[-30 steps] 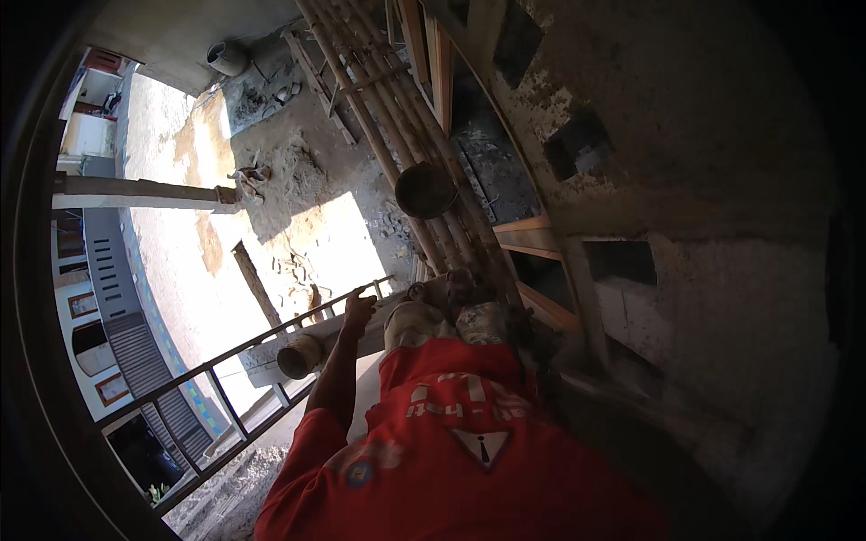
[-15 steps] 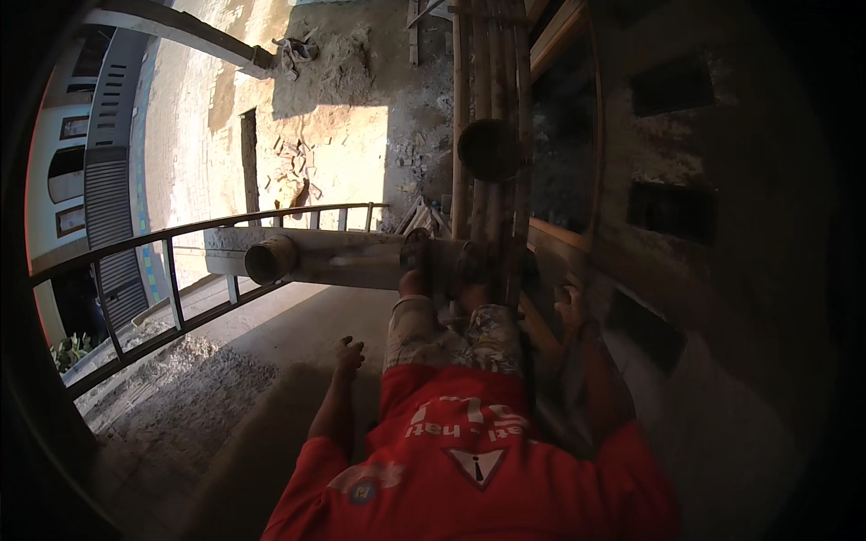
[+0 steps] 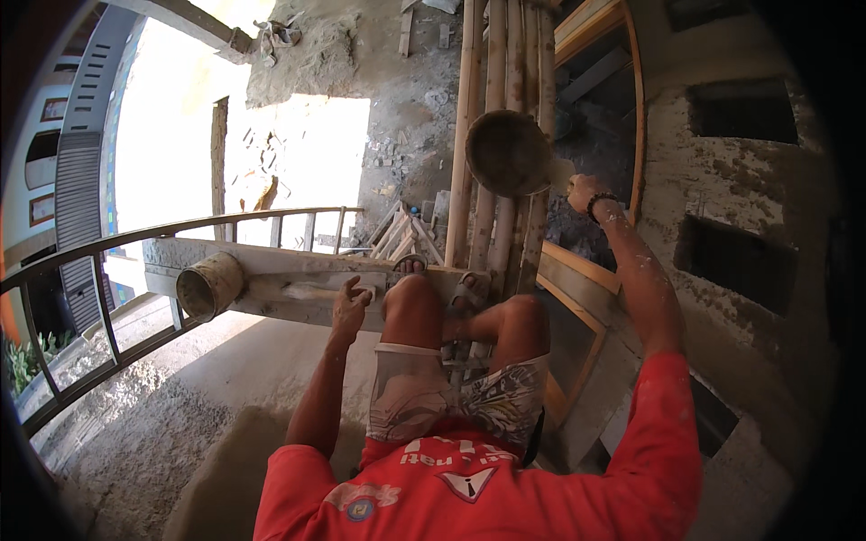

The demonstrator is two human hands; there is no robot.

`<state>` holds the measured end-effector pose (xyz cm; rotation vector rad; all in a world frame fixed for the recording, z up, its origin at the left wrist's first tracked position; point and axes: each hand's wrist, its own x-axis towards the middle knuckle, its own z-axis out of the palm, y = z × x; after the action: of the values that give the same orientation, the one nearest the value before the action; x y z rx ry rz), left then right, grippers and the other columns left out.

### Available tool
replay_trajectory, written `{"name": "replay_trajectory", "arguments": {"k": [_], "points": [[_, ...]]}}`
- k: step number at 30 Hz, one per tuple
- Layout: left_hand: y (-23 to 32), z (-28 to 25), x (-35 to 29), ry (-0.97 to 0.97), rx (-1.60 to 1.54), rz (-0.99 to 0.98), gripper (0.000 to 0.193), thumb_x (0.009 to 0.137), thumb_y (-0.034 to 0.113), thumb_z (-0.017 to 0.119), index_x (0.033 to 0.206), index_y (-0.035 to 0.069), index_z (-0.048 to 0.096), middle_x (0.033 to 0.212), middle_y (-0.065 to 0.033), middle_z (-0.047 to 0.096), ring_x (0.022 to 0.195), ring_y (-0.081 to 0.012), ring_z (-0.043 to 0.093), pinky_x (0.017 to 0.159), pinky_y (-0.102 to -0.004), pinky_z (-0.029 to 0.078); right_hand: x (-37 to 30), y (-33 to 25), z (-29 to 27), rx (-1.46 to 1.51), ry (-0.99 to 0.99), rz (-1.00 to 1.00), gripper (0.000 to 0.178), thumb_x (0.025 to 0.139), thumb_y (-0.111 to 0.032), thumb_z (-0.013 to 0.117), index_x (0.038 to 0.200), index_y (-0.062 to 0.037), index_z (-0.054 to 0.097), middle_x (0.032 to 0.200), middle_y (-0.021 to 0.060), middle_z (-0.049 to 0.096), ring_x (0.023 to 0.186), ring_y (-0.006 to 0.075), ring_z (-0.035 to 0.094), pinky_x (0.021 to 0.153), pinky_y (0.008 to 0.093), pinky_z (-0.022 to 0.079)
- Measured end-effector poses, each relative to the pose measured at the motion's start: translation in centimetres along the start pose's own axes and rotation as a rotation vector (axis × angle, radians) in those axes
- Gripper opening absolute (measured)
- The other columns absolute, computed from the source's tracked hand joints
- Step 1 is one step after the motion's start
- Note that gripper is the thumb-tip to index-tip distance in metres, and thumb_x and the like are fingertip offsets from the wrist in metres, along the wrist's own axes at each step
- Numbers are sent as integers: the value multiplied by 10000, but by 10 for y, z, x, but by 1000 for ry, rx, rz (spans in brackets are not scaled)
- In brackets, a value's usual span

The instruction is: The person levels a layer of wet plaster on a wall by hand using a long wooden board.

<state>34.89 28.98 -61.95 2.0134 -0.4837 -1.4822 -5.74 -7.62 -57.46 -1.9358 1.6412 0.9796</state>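
My right hand (image 3: 586, 192) is closed beside the dark round bucket (image 3: 508, 155) on the bamboo poles. From its fingers a flat pale blade, which looks like a trowel (image 3: 561, 171), reaches to the bucket's rim; the handle is hidden in my grip. My left hand (image 3: 350, 308) hangs over the near edge of the plank (image 3: 171, 255), fingers apart and holding nothing that I can see. Close to those fingers a long flat float (image 3: 311, 290) lies along the plank. A mortar-smeared bucket (image 3: 209, 287) is tipped toward me at the plank's left part.
Bamboo poles (image 3: 494, 68) run away from my sandalled feet. At right stand an orange-brown wooden frame (image 3: 640, 99) and a rough wall with dark openings (image 3: 735, 261). A metal railing (image 3: 95, 261) curves along the left. Rubble and wood pieces (image 3: 401, 230) lie on the ground below.
I have lowered into a squat with my knees bent. My right hand has moved forward to the bucket on the poles, and my left hand forward to the plank. The picture is brighter.
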Motion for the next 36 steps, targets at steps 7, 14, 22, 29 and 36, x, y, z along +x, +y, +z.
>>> {"name": "replay_trajectory", "arguments": {"k": [7,14,22,29,36], "points": [[44,94,203,-166,288,383,580,831,218,634,1338,19,436,1072,-175,614,990,-260,590,880,-376,462,145,-64,37,-515,-271,-150,231,855,-170,556,934,-8,700,912,160,697,820,267,684,704,406,561],[33,206,294,-485,253,357,852,814,236,671,1465,22,164,1323,-259,443,1155,-320,513,973,-398,415,229,-47,131,-769,-94,-756,165,663,-227,731,778,-144,647,640,21,636,621,190,648,565,331,510],[56,263,317,-379,41,592,1052,736,260,721,1438,-98,24,1511,-265,138,1410,-327,173,1143,-341,184,126,-82,101,24,79,-47,373,719,-164,635,1081,-70,629,978,203,664,958,375,625,850,434,499],[62,274,355,-302,42,715,1027,720,188,688,1433,-103,8,1495,-272,172,1408,-324,185,1142,-348,195,110,-45,37,-108,328,-90,321,767,-138,584,1081,-73,600,978,196,663,955,388,623,833,463,505],[44,298,388,-246,3,1014,959,757,104,583,1434,-68,-74,1493,-297,133,1412,-376,135,1148,-370,167,202,-77,109,-334,351,-163,240,808,-120,579,1040,-57,581,927,196,662,905,372,649,788,470,529]]}}
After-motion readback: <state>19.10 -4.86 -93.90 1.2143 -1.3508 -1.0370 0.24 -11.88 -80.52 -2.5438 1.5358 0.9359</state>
